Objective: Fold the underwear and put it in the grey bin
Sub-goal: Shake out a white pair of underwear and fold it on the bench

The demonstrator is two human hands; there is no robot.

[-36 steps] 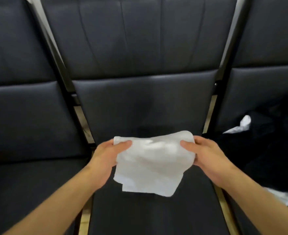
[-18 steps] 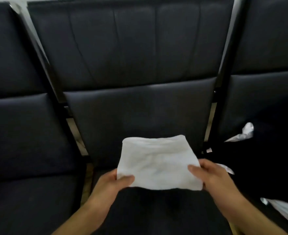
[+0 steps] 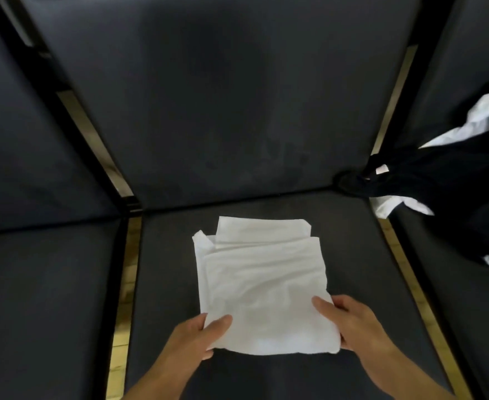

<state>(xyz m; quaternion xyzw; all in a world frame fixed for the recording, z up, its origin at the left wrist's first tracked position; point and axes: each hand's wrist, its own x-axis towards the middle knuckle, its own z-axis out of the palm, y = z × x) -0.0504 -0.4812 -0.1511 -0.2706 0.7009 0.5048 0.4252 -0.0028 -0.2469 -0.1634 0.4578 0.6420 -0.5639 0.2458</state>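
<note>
The white underwear (image 3: 260,281) lies flat in a folded rectangle on the middle black seat cushion (image 3: 266,376). A narrower layer sticks out at its far edge. My left hand (image 3: 197,339) pinches the near left corner, thumb on top. My right hand (image 3: 353,324) pinches the near right corner, thumb on top as well. The grey bin is not in view.
A heap of black and white clothes (image 3: 445,180) lies on the seat to the right and spills over the gap. Another black seat (image 3: 41,298) stands to the left. Wooden floor (image 3: 122,313) shows through the gaps between seats. The backrest (image 3: 223,96) rises behind.
The underwear, held up in the air before, now lies flat on the seat cushion. Both hands slid from its sides to its near corners, and my view tilted down.
</note>
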